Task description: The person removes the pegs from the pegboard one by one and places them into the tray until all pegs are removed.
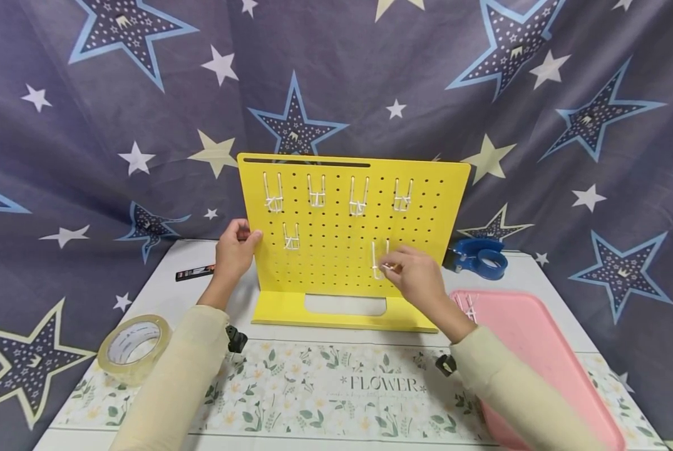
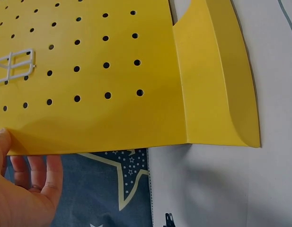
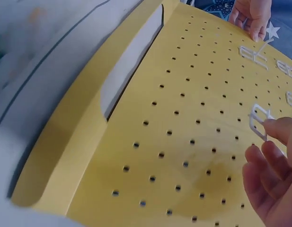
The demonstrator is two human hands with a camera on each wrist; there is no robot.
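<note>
Partly, the right hand point(image 1: 416, 274) hides a hook point(image 1: 374, 253).

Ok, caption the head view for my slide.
Five white hooks on a yellow pegboard: left grip holding its left edge, right grip pinching another hook at the lower right.

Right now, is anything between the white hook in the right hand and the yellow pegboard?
Nothing visible is: the right hand pinches the white hook at the face of the yellow pegboard. I can't tell whether the hook is fully seated.
</note>
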